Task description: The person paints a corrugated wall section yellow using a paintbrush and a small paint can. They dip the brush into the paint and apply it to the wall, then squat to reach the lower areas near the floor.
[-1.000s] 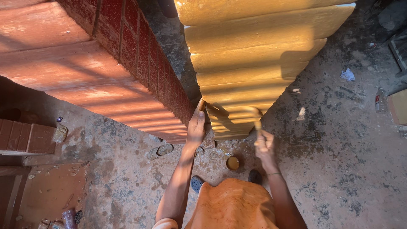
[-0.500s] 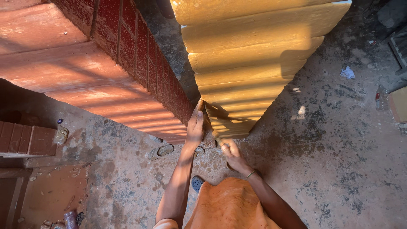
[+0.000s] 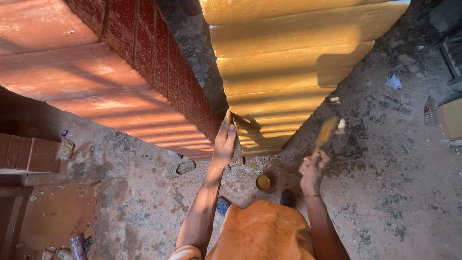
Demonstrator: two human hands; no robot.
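I look straight down a yellow ribbed wall (image 3: 288,62) to a stained concrete floor. My left hand (image 3: 224,139) rests flat against the wall's left edge, fingers together and pointing up. My right hand (image 3: 313,168) grips a paintbrush (image 3: 326,131) whose yellow-coated bristles point up, a little away from the wall's lower right part. A small round tin of yellow paint (image 3: 263,182) stands on the floor between my hands, near my feet (image 3: 288,197).
A red brick-patterned wall (image 3: 159,67) runs along the left with a red ribbed surface (image 3: 96,101) beside it. A sandal (image 3: 180,168) lies on the floor. Scraps of litter (image 3: 393,82) and a bottle (image 3: 427,111) lie at right.
My right hand rose from low near the paint tin and swung right, now holding the brush up beside the wall. My left hand stayed on the wall's edge.
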